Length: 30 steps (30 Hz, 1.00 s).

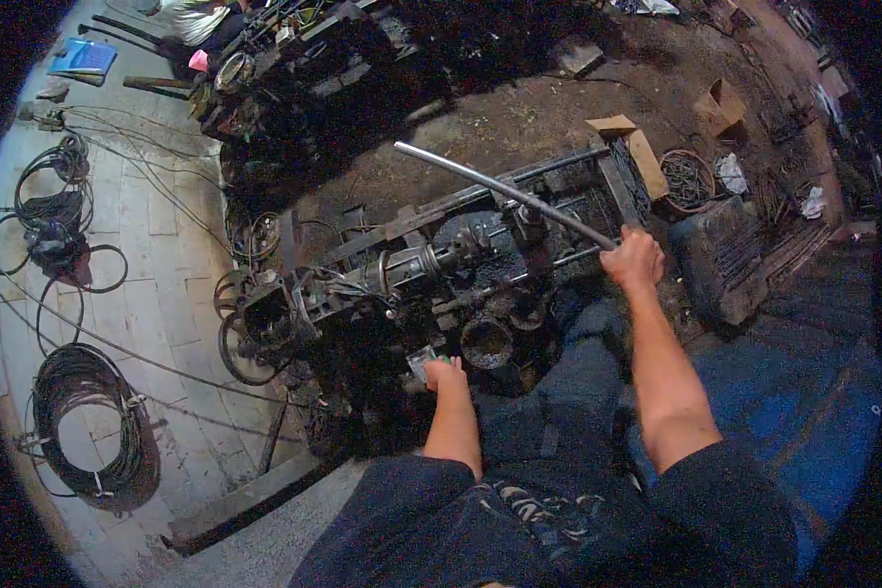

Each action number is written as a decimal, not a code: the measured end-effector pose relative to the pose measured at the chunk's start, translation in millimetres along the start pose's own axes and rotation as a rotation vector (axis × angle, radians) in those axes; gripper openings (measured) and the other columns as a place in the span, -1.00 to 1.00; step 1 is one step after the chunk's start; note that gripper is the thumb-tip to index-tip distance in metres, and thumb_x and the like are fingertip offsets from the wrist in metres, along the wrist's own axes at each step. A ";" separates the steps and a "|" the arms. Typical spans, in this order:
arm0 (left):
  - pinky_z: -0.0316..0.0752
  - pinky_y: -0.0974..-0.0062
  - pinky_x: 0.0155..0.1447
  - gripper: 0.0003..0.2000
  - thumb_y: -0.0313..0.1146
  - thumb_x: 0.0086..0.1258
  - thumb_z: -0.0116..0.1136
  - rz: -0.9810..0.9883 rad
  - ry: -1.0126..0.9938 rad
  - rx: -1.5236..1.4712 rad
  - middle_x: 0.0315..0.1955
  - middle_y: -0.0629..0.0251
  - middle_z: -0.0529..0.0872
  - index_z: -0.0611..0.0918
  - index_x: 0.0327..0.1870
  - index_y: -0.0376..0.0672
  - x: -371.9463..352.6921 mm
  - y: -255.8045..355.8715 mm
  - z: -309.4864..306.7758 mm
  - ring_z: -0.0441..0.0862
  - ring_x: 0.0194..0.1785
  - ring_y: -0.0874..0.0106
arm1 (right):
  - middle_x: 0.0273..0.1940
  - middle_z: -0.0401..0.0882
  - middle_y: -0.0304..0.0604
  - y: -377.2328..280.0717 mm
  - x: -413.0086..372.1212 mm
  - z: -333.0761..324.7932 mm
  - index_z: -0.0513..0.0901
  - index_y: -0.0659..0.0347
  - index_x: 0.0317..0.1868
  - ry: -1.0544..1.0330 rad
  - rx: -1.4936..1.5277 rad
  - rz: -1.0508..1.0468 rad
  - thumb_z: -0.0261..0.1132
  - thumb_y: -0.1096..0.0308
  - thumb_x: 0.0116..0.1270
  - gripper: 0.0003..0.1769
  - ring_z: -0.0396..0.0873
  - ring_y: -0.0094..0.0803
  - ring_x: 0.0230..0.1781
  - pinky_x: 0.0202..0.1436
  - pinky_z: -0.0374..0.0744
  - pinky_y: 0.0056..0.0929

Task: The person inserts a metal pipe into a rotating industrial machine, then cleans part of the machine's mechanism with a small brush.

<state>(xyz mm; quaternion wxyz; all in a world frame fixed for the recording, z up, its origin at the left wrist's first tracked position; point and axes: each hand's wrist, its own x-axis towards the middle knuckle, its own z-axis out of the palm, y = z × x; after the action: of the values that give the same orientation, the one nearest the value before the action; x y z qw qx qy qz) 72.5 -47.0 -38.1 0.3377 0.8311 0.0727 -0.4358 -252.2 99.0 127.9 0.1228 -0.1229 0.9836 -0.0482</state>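
A long metal rod [505, 189] slants over a dark, greasy machine [402, 269], its far end up and to the left. My right hand [635, 258] is closed round the rod's near end, at the machine's right side. My left hand [445, 372] is at the machine's front edge, with its fingers at a small clear and whitish object [421, 361] that I cannot make out. A round cup-like part [487, 341] of the machine lies just right of my left hand.
Coiled black cable [88, 421] and loose hoses lie on the tiled floor at left. An open cardboard box [647, 162], a basket of metal pieces [688, 178] and a dark block [730, 260] stand at right. Another person [201, 20] is partly visible at the top left.
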 end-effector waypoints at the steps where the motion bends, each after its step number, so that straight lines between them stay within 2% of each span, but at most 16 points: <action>1: 0.64 0.05 -0.04 -0.66 -0.28 0.21 -0.04 0.001 0.000 0.004 -0.18 -0.07 0.64 0.56 -0.19 -0.44 1.9 -0.8 -0.4 0.66 -0.12 -0.01 | -0.14 0.65 0.07 -2.1 -2.1 -3.1 0.64 0.17 -0.08 -0.006 -0.004 -0.002 0.34 0.16 -0.09 -0.50 0.62 0.03 -0.09 0.00 0.58 -0.08; 4: 0.63 0.02 -0.01 -0.65 -0.29 0.21 -0.04 0.013 0.014 -0.010 -0.16 -0.11 0.62 0.53 -0.16 -0.45 11.6 -4.9 3.5 0.65 -0.10 -0.02 | -0.12 0.65 0.05 -8.0 -3.1 -11.3 0.63 0.16 -0.04 -0.072 -0.021 0.016 0.33 0.15 -0.07 -0.48 0.61 0.01 -0.05 0.05 0.56 -0.11; 7: 0.62 0.01 0.00 -0.63 -0.31 0.21 -0.06 -0.029 -0.027 -0.019 -0.14 -0.15 0.61 0.48 -0.11 -0.47 22.4 -6.9 1.1 0.63 -0.08 -0.06 | -0.11 0.64 0.05 -8.1 -4.1 -11.7 0.63 0.17 -0.05 -0.055 -0.041 -0.008 0.33 0.14 -0.06 -0.49 0.61 0.00 -0.05 0.04 0.57 -0.13; 12: 0.59 0.01 0.05 -0.60 -0.31 0.27 -0.09 0.028 -0.100 -0.010 -0.08 -0.14 0.56 0.40 0.00 -0.49 29.0 -11.9 -0.5 0.58 -0.01 -0.11 | -0.11 0.64 0.06 -2.9 -1.9 -1.6 0.64 0.16 -0.06 -0.037 -0.048 -0.021 0.34 0.14 -0.07 -0.49 0.62 0.01 -0.08 0.03 0.57 -0.12; 14: 0.59 0.02 0.05 -0.60 -0.29 0.29 -0.10 0.013 -0.099 -0.026 -0.05 -0.13 0.55 0.39 0.00 -0.49 31.9 -11.8 0.1 0.58 -0.01 -0.09 | -0.11 0.64 0.05 -6.1 -2.7 -5.0 0.64 0.16 -0.06 -0.041 -0.048 -0.027 0.34 0.15 -0.08 -0.49 0.62 0.01 -0.08 0.04 0.57 -0.12; 16: 0.58 0.02 0.04 -0.59 -0.27 0.31 -0.10 0.000 -0.094 -0.041 -0.03 -0.11 0.54 0.38 0.01 -0.49 31.2 -10.1 0.1 0.58 -0.01 -0.08 | -0.09 0.64 0.04 -9.7 -3.5 -11.3 0.65 0.15 -0.07 -0.081 -0.006 0.051 0.34 0.16 -0.08 -0.51 0.62 0.01 -0.07 0.06 0.56 -0.12; 21: 0.60 0.05 0.01 -0.60 -0.26 0.33 -0.11 0.013 -0.071 -0.024 -0.06 -0.04 0.57 0.39 0.00 -0.49 31.2 -10.7 0.3 0.59 -0.05 -0.04 | -0.09 0.64 0.05 -2.0 0.6 2.6 0.66 0.15 -0.11 -0.044 0.005 0.018 0.34 0.17 -0.08 -0.54 0.61 0.03 -0.05 0.05 0.56 -0.11; 30: 0.60 0.02 0.02 -0.62 -0.29 0.31 -0.15 -0.006 -0.042 -0.020 -0.10 -0.06 0.58 0.43 -0.07 -0.50 17.6 -5.1 1.2 0.59 -0.05 -0.07 | -0.16 0.65 0.05 -7.2 -2.5 -6.0 0.65 0.14 -0.14 -0.059 -0.043 0.002 0.36 0.11 -0.09 -0.54 0.62 0.03 -0.10 0.00 0.58 -0.08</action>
<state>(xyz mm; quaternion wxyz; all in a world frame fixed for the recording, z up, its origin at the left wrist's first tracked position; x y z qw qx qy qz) 80.3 -46.9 -54.7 0.3462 0.8180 0.0727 -0.4535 -249.7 93.1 135.1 0.1494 -0.1258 0.9805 -0.0233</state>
